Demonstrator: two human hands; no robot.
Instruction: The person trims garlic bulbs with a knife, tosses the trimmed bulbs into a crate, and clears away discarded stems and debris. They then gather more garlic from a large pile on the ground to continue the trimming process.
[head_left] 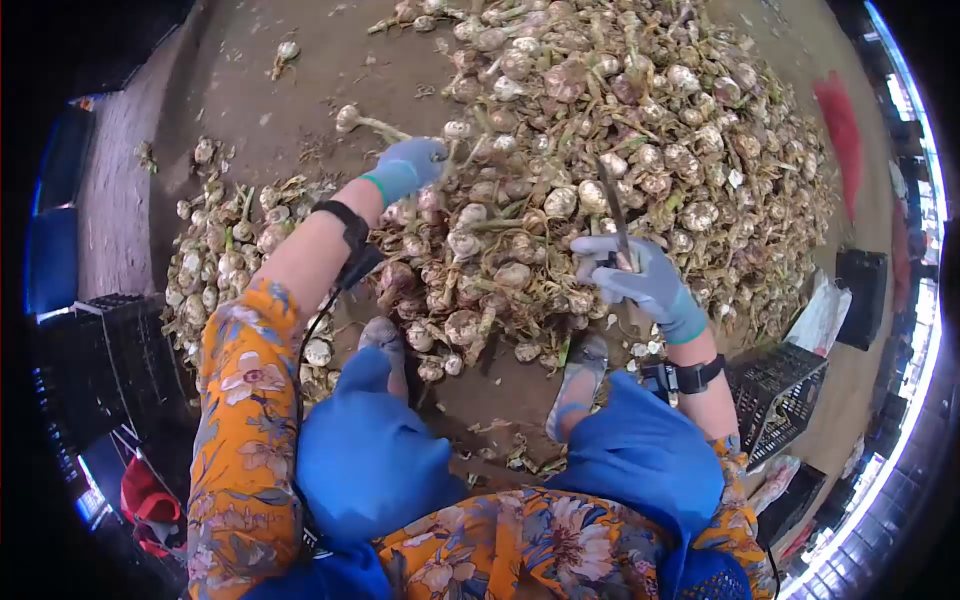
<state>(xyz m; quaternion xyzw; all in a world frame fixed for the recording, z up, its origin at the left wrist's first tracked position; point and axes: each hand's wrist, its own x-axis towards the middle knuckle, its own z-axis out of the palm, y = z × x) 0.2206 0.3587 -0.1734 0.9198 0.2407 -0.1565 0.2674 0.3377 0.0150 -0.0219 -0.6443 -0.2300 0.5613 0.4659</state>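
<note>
My left hand point(412, 166), in a grey-blue knit glove, is closed over the left side of a large garlic heap point(640, 120). A garlic bulb point(347, 118) on a long stalk points out to the left, and its stalk runs to the gloved fingers; the exact grip is partly hidden. My right hand point(637, 278), gloved too, is wrapped round the handle of a knife point(613, 205). The narrow dark blade points up and away, over the heap. Bulbs with dry stalks and roots lie beneath both hands.
A smaller pile of garlic bulbs point(215, 265) lies left of my arm. Black plastic crates point(780, 395) stand at the right, with a white sack point(822, 315) beside them. A red cloth point(840, 140) lies beyond the heap. My feet point(580, 385) are at the heap's near edge.
</note>
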